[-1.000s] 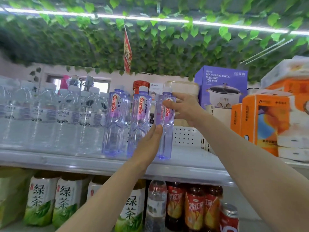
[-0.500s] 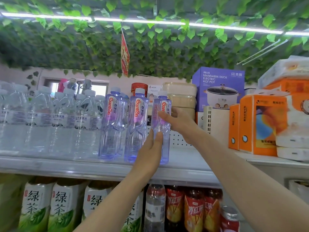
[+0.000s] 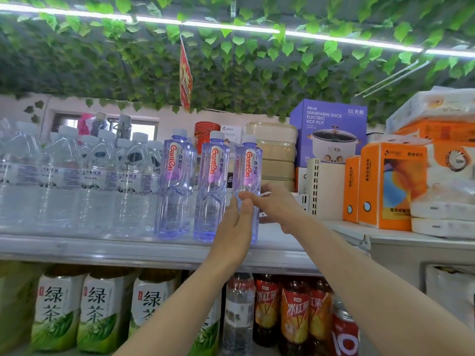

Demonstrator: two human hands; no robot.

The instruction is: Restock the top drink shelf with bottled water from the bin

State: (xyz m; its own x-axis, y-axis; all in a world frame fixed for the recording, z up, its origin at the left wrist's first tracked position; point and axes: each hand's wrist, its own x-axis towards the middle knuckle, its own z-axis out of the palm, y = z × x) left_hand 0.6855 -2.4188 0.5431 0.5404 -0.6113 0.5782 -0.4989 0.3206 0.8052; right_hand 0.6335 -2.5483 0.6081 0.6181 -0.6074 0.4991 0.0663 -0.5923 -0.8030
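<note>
Since the water bottle (image 3: pixel 248 163) at frame centre on the top shelf (image 3: pixel 128 249) looks full, heavy and slick, grip its narrow waist: your right hand (image 3: pixel 275 206) curls there, your left hand (image 3: pixel 235 229) presses flat below.

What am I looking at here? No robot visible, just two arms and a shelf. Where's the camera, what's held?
There is no machine: a person works with bare hands. The single picture comes from a wide-angle camera worn on their head, looking forward at a shop shelf. The top shelf carries clear water bottles on the left, then three purple-tinted Ganten bottles. Further right stand a hot pot box and orange boxes. The right hand grips the rightmost Ganten bottle around its middle; the bottle stands upright on the shelf. The left hand lies with straight fingers against its lower part. Green tea bottles sit on the shelf below.
</note>
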